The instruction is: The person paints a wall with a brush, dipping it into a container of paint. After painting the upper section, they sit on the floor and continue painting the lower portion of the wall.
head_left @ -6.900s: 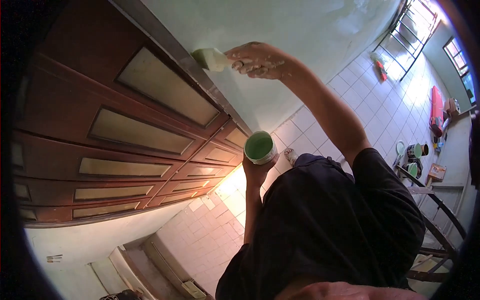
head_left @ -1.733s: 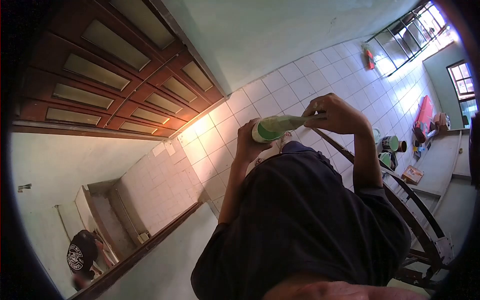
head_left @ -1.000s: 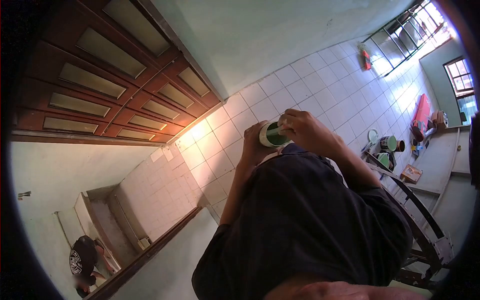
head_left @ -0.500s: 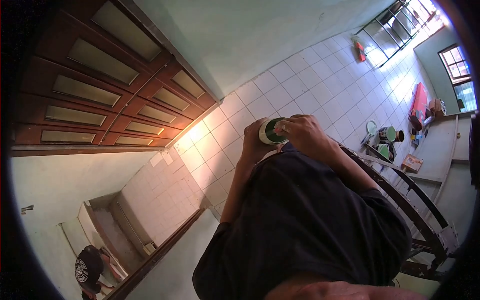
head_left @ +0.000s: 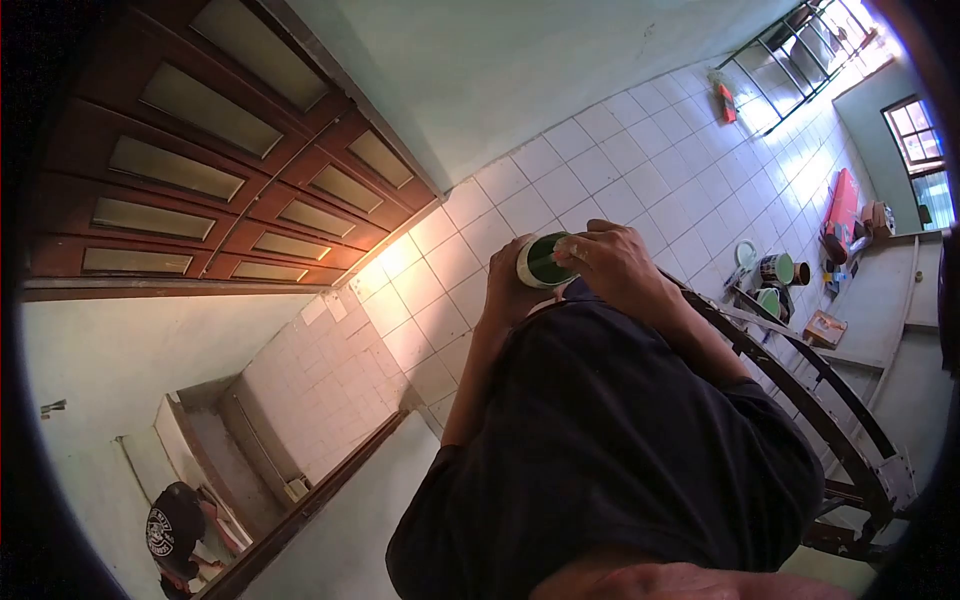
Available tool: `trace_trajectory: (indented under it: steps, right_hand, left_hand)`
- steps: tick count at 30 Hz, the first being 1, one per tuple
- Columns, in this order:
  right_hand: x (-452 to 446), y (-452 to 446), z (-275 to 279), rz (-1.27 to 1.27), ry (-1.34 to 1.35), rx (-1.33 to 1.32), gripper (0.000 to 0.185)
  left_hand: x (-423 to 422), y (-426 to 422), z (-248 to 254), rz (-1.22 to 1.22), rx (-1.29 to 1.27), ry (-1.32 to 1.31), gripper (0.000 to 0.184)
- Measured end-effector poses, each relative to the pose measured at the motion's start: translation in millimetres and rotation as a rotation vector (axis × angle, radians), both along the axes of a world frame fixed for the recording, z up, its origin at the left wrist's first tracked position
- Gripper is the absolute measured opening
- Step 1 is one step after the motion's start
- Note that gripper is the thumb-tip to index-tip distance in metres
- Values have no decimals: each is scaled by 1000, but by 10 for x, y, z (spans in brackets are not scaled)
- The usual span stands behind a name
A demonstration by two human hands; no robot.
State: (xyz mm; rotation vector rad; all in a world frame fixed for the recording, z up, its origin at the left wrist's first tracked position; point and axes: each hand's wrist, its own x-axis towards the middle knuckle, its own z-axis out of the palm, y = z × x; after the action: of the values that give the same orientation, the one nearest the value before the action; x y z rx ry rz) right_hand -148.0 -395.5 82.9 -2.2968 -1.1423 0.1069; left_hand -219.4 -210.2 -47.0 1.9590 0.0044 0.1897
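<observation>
A small paint can (head_left: 532, 268) with a pale rim and dark green inside is held in front of my chest, its mouth tilted up toward me. My left hand (head_left: 508, 277) is wrapped round its far-left side. At the opposite rim, my right hand (head_left: 618, 262) is closed, with its fingertips over the mouth of the can. Something reddish and pale shows at those fingertips, but its kind is hidden by the fingers.
Brown panelled doors (head_left: 230, 170) stand at left. A dark metal frame (head_left: 800, 380) lies close on my right. Beyond it are open paint buckets (head_left: 776, 268) and a red long case (head_left: 842, 210). A ladder-like metal rack (head_left: 790, 70) stands far back. Another person (head_left: 175, 535) is at lower left.
The right fingertips have shifted slightly at the can's mouth, and more of the green inside shows. The left hand keeps its hold. The other person's arm has moved a little.
</observation>
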Motion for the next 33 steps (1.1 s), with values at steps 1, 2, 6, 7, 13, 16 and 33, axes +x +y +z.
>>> trace_trajectory:
  steps: [1, 2, 6, 7, 13, 16, 33]
  right_hand:
    - [0, 20, -8, -6, 11, -33, 14]
    - [-17, 24, 11, -1, 11, -33, 14]
    - [-78, 41, 38, -9, -77, -18, 15]
    - [-77, 42, 29, -4, -104, -44, 16]
    - [-137, 34, 180, -17, -88, 51, 16]
    - [-144, 63, 77, -6, -91, 67, 15]
    - [-437, 151, 333, 26, -235, 164, 17]
  left_hand:
    - [-11, 6, -1, 1, 17, 11, 75]
    - [-25, 13, -3, 3, 35, 23, 75]
    - [-55, 40, 40, -28, 45, 35, 75]
    - [-67, 38, 70, -19, 30, 37, 75]
    - [-128, 69, 117, -9, 18, 43, 75]
    - [-158, 81, 128, 2, 100, -15, 76]
    - [-344, 159, 131, 48, 48, -122, 86]
